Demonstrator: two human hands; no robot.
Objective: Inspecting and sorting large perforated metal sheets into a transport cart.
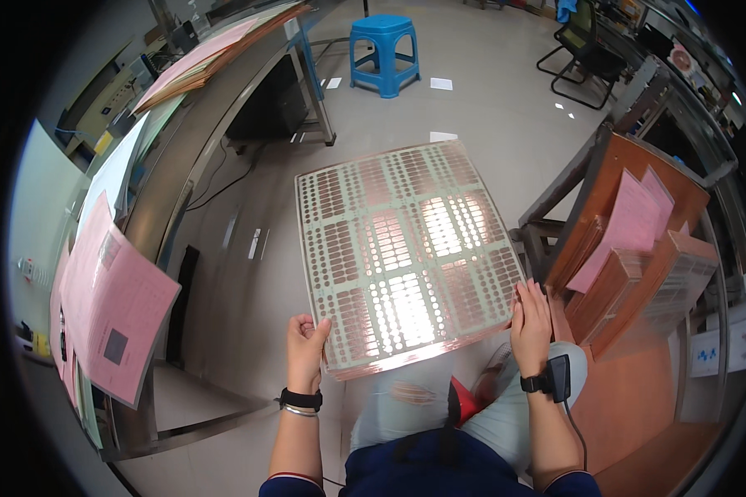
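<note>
A large square copper-patterned circuit board panel (406, 257), apparently a stack of them judging by the thick copper near edge, is held out before me above my lap. Rows of shiny copper pads on pale green cover its face, and light glares off its middle. My left hand (308, 348) is closed on the near left corner, thumb on top and fingers curled. At the right edge my right hand (530, 327) grips the side, its fingers lying along the edge and the thumb toward the near side. Both wrists wear black bands.
Stacks of copper boards (630, 290) with pink sheets (626, 224) lean on a brown rack at right. Along the left runs a metal bench (162, 207) with papers and a drooping pink sheet (120, 306). A blue stool (385, 54) and a chair (584, 58) stand farther off.
</note>
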